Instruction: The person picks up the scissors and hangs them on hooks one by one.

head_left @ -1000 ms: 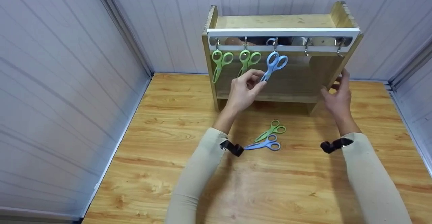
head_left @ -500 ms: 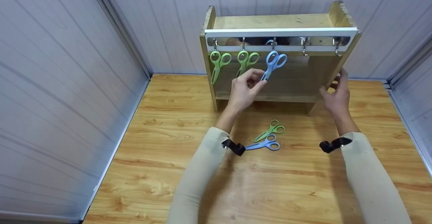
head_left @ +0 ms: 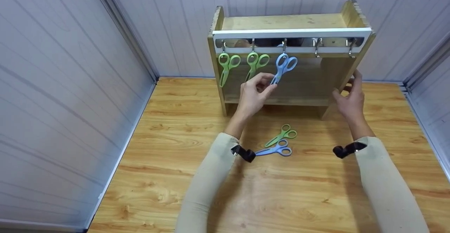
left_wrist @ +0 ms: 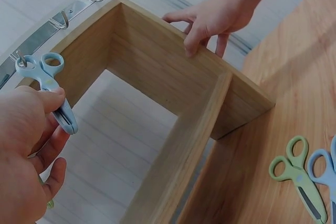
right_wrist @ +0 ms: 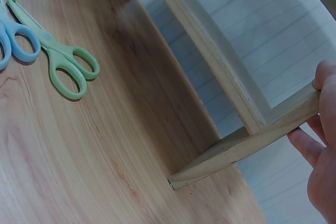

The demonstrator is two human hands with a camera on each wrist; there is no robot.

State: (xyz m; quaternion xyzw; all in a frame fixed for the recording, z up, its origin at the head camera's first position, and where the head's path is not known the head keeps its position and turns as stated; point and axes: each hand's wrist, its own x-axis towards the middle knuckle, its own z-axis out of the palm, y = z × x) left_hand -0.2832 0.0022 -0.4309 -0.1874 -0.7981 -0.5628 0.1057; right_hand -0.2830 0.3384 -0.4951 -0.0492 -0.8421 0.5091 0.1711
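My left hand (head_left: pixel 254 94) pinches a pair of light blue scissors (head_left: pixel 281 68) by the blades, handles upward. One handle loop is at the third hook (left_wrist: pixel 20 59) of a hook rail (head_left: pixel 291 32), and the hook overlaps that loop in the left wrist view. On the rail's first two hooks hang green scissors (head_left: pixel 226 67) and another green pair (head_left: pixel 254 64), partly behind my left fingers. My right hand (head_left: pixel 351 101) grips the right side panel of a wooden shelf (left_wrist: pixel 157 61), thumb on the inner side and fingers outside.
Green scissors (head_left: pixel 281 135) and blue scissors (head_left: pixel 276 150) lie close together on the wood-grain tabletop (head_left: pixel 281 198) in front of the shelf. Two bare hooks (head_left: pixel 318 48) are at the rail's right. Pale panel walls (head_left: pixel 63 85) stand left, right and behind.
Both hands keep nearly the same places, with the light blue scissors still at the third hook. The head view has shifted slightly.
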